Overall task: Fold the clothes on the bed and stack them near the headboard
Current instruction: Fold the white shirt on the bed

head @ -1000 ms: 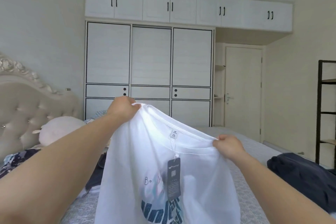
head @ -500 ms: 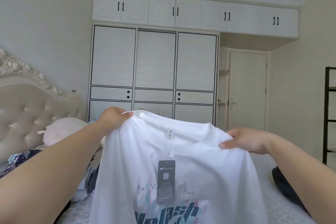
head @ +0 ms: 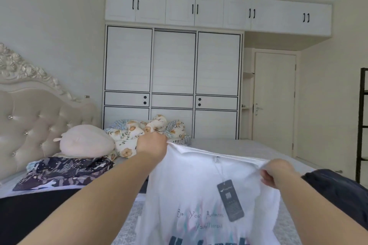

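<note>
White T-shirt (head: 191, 191): held up over the bed (head: 249, 148) by its two shoulders, front panel hanging toward the camera. Blue print at the lower edge, thin lettering above it. The lower part runs out of frame.

Hang tag (head: 230, 200): dark grey, strung from the neck label, lying tilted against the shirt's chest.

Left hand (head: 152, 145): fingers curled round the shirt's left shoulder, bunching the cloth; forearm reaches in from the lower left.

Right hand (head: 277, 173): fingers and thumb pinching the shirt's right shoulder seam, held lower than the left hand.

Dark garment (head: 336, 189): navy, heaped on the bed's right side, just behind the right forearm.

Black cloth (head: 29, 211): spread across the near left of the bed.

Patterned garment (head: 65, 171): dark blue and white, lying flat near the headboard (head: 29, 117).

Pink plush pillow (head: 86, 141): resting beside the patterned garment, against the headboard's tufted panel.

Floral quilt (head: 139, 131): crumpled at the bed's far side, touching the pillow.

Wardrobe (head: 172, 83): white, black-trimmed, against the far wall, with overhead cupboards.

Door (head: 274, 103): closed, right of the wardrobe.

Black shelf frame (head: 362, 123): at the right edge.
</note>
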